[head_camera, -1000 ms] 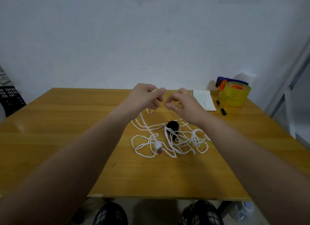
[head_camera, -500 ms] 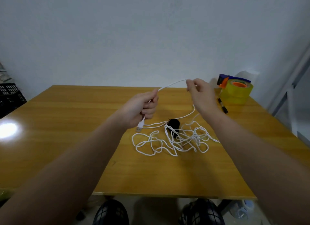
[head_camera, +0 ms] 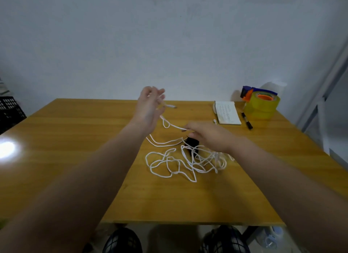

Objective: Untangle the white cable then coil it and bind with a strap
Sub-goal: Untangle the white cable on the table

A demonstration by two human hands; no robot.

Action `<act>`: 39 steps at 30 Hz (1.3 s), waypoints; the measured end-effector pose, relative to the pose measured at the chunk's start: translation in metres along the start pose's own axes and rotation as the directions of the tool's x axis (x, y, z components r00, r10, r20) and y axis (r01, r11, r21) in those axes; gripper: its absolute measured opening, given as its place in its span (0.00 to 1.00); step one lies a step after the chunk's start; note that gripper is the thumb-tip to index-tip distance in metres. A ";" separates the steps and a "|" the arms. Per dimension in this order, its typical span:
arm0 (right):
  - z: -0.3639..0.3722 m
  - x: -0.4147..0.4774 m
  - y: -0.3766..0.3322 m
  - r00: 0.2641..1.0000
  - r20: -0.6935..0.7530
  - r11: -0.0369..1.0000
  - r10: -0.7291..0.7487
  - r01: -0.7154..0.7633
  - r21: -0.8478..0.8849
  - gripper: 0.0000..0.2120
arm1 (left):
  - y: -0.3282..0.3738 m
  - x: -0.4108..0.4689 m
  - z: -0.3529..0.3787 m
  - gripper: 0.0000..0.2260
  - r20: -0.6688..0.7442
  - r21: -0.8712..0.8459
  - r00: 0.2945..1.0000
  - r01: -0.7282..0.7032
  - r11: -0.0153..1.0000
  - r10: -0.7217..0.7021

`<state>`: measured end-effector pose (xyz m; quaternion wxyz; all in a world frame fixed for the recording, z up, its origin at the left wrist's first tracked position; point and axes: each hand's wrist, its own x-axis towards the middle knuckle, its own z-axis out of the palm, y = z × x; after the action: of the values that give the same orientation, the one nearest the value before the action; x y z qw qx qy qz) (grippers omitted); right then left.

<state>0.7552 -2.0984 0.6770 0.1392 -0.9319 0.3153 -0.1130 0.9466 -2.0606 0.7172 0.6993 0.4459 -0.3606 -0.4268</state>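
- The table (head_camera: 75,158) is carrying everything.
- My left hand (head_camera: 148,109) is hovering raised over the table's far middle, gripping the cable (head_camera: 169,162) between loosely bent fingers, with the plug (head_camera: 171,106) sticking out beside them.
- My right hand (head_camera: 207,137) is reaching low over the tangle, pinching the same strand at its fingertips.
- The cable is sagging in a small loop between my hands, and most of it is lying tangled mid-table.
- The tape (head_camera: 261,105) is standing at the far right corner, with the notebook (head_camera: 227,113) and pen (head_camera: 247,120) just beside it.
- A black object (head_camera: 192,141) is sitting under the tangle.
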 end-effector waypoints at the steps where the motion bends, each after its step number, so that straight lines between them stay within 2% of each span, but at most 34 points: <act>1: -0.001 -0.005 0.005 1.000 -0.020 0.999 0.019 -0.019 0.031 0.11 | -0.002 0.004 -0.012 0.08 -0.048 -0.010 0.999 0.007 1.000 -0.008; 3: -0.001 -0.013 0.013 0.996 -0.094 1.000 0.013 -0.011 0.027 0.11 | -0.005 0.008 -0.029 0.10 -0.032 0.021 0.999 0.035 0.999 -0.035; 5: -0.002 -0.013 0.009 0.988 -0.150 0.999 -0.039 0.035 -0.029 0.12 | -0.011 0.004 -0.027 0.11 0.067 0.176 0.996 0.051 0.983 -0.064; 9: -0.012 0.002 -0.012 0.957 -0.267 0.990 -0.109 0.079 -0.121 0.12 | -0.022 -0.010 -0.001 0.11 0.239 0.472 0.971 -0.112 0.874 -0.005; 11: -0.017 0.008 -0.017 0.943 -0.330 0.998 -0.051 0.039 -0.042 0.10 | -0.020 -0.014 0.006 0.12 0.319 0.563 0.948 -0.181 0.807 -0.010; 12: -0.019 0.010 -0.019 0.928 -0.372 0.999 -0.016 0.029 0.029 0.12 | -0.017 -0.017 0.009 0.13 0.349 0.576 0.935 -0.163 0.801 -0.060; 13: -0.021 0.010 -0.020 0.915 -0.403 0.994 0.008 0.038 0.105 0.16 | -0.014 -0.019 0.011 0.15 0.367 0.575 0.920 -0.106 0.811 -0.140; 15: -0.024 0.010 -0.025 0.929 -0.370 0.959 0.027 0.081 0.273 0.24 | -0.008 -0.022 0.015 0.20 0.384 0.576 0.870 0.035 0.816 -0.308; 16: -0.025 0.009 -0.028 0.947 -0.321 0.933 0.015 0.102 0.345 0.23 | -0.005 -0.023 0.015 0.21 0.393 0.577 0.845 0.082 0.813 -0.364; 18: -0.024 0.010 -0.030 0.963 -0.268 0.915 -0.018 0.123 0.384 0.11 | -0.003 -0.022 0.015 0.22 0.414 0.566 0.808 0.132 0.814 -0.419; 20: -0.022 0.011 -0.028 0.952 -0.303 0.929 0.045 0.072 0.364 0.05 | -0.003 -0.022 0.012 0.22 0.401 0.549 0.817 0.147 0.823 -0.414; 23: -0.020 0.012 -0.024 0.913 -0.377 0.943 0.159 -0.028 0.330 0.14 | -0.006 -0.020 0.005 0.19 0.383 0.506 0.868 0.091 0.858 -0.317; 25: -0.022 0.012 -0.024 0.909 -0.376 0.936 0.181 -0.042 0.349 0.18 | -0.008 -0.021 0.002 0.18 0.400 0.470 0.873 0.065 0.880 -0.278; 27: -0.024 0.012 -0.027 0.915 -0.360 0.913 0.183 -0.021 0.408 0.19 | -0.008 -0.022 0.002 0.19 0.393 0.445 0.870 0.104 0.889 -0.298; 31: -0.032 0.009 -0.033 0.926 -0.323 0.814 0.197 0.029 0.580 0.19 | -0.005 -0.024 0.005 0.23 0.379 0.396 0.832 0.251 0.883 -0.406; 34: -0.038 0.007 -0.026 0.916 -0.349 0.783 0.197 0.067 0.618 0.10 | -0.002 -0.023 0.003 0.25 0.421 0.342 0.773 0.349 0.872 -0.475; 37: -0.041 0.004 -0.009 0.937 -0.311 0.840 0.159 0.036 0.541 0.03 | 0.000 -0.023 -0.004 0.24 0.441 0.325 0.736 0.403 0.856 -0.514; 39: -0.040 0.003 -0.001 0.947 -0.284 0.879 0.151 0.003 0.477 0.04 | 0.000 -0.024 -0.009 0.21 0.433 0.342 0.737 0.399 0.851 -0.519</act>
<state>0.7466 -2.1071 0.7149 0.3140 -0.8272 0.3323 -0.3267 0.9451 -2.0360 0.7113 0.3947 0.4683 -0.4565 -0.6454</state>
